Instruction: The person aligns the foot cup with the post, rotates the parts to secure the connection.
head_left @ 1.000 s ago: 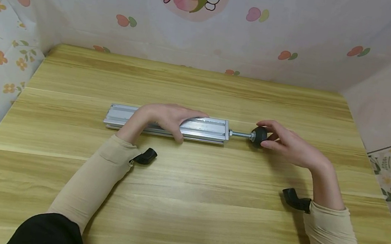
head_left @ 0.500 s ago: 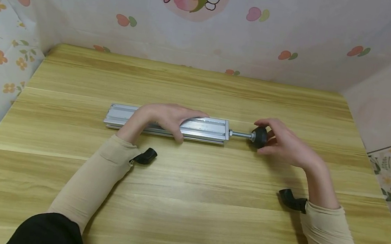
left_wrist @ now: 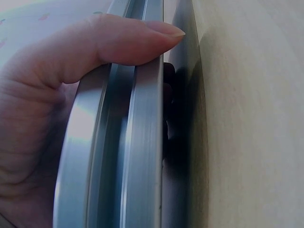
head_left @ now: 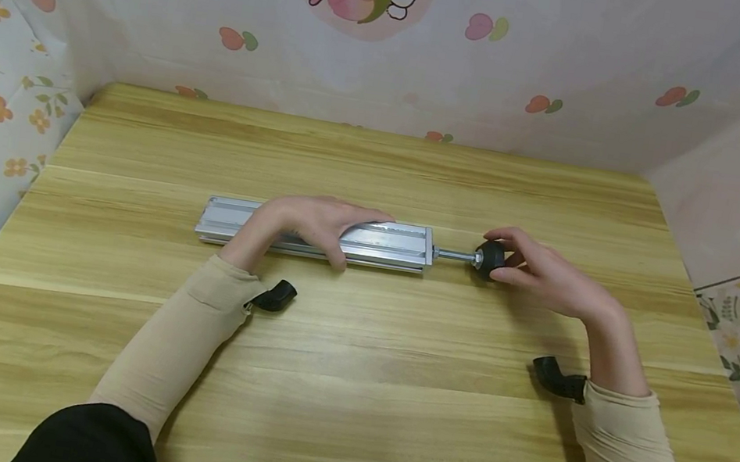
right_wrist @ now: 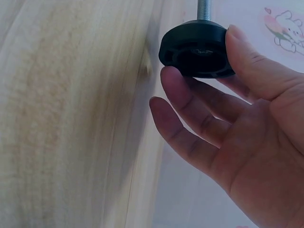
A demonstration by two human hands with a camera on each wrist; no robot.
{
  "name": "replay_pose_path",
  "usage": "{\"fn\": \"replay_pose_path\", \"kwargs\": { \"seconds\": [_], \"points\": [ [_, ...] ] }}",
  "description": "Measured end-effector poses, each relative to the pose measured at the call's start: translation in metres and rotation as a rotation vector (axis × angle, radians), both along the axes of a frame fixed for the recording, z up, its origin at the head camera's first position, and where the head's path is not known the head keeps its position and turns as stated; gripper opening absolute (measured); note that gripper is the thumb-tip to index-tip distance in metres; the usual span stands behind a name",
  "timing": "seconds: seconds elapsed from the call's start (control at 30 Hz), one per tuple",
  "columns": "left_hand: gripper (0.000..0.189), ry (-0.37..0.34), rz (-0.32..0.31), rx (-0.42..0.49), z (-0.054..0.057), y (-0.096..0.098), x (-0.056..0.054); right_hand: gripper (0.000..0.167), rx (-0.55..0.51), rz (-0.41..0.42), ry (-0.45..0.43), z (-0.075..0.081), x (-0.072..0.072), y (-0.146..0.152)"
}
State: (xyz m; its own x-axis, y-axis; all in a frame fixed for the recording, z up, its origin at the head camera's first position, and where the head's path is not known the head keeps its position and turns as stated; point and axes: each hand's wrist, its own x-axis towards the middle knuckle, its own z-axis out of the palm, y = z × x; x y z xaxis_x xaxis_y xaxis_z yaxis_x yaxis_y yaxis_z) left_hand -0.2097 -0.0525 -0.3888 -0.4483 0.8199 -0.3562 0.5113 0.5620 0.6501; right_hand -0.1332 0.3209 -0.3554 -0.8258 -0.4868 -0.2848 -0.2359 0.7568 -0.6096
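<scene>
A silver aluminium extrusion point(head_left: 393, 244) lies lengthwise across the table. My left hand point(head_left: 311, 219) grips it from above, the thumb over its near side; in the left wrist view the thumb point(left_wrist: 137, 42) crosses its grooved face point(left_wrist: 145, 142). From the extrusion's right end sticks a threaded rod point(head_left: 456, 256) with a nut against the end plate. A round black levelling foot point(head_left: 488, 259) sits on the rod's outer end. My right hand point(head_left: 557, 283) pinches the foot by its rim. In the right wrist view the foot's hollow underside point(right_wrist: 199, 59) shows, with two fingers spread below it.
The wood-grain table point(head_left: 383, 391) extends around the extrusion on all sides. A patterned white cloth point(head_left: 405, 82) hangs behind it. Black curved camera mounts point(head_left: 275, 296) stick out from both beige sleeves point(head_left: 636, 458), low over the table.
My right hand shifted left with its fingers spread wider round the foot, then drew back right and the fingers narrowed again. The left hand and the extrusion have stayed put.
</scene>
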Motion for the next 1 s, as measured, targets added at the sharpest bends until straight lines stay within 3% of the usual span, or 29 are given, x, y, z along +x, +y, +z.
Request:
{"fn": "replay_pose_path", "kwargs": {
  "seconds": [0.27, 0.53, 0.73, 1.0],
  "points": [
    [0.109, 0.001, -0.001, -0.001, 0.0000, 0.0002, -0.0003, 0.055, 0.006, -0.009, -0.022, 0.0013, 0.0002, 0.0000],
    [0.109, -0.002, 0.006, 0.002, 0.0003, 0.0004, 0.0001, 0.073, -0.014, -0.065, -0.032, -0.0017, -0.0002, -0.0039],
    [0.109, 0.004, 0.004, -0.001, -0.0006, 0.0006, -0.0006, 0.071, -0.022, -0.022, 0.019, -0.0039, -0.0002, -0.0054],
    [0.109, 0.005, 0.001, 0.001, -0.0001, 0.0000, -0.0006, 0.066, 0.005, -0.011, 0.005, -0.0019, -0.0004, -0.0018]
  ]
}}
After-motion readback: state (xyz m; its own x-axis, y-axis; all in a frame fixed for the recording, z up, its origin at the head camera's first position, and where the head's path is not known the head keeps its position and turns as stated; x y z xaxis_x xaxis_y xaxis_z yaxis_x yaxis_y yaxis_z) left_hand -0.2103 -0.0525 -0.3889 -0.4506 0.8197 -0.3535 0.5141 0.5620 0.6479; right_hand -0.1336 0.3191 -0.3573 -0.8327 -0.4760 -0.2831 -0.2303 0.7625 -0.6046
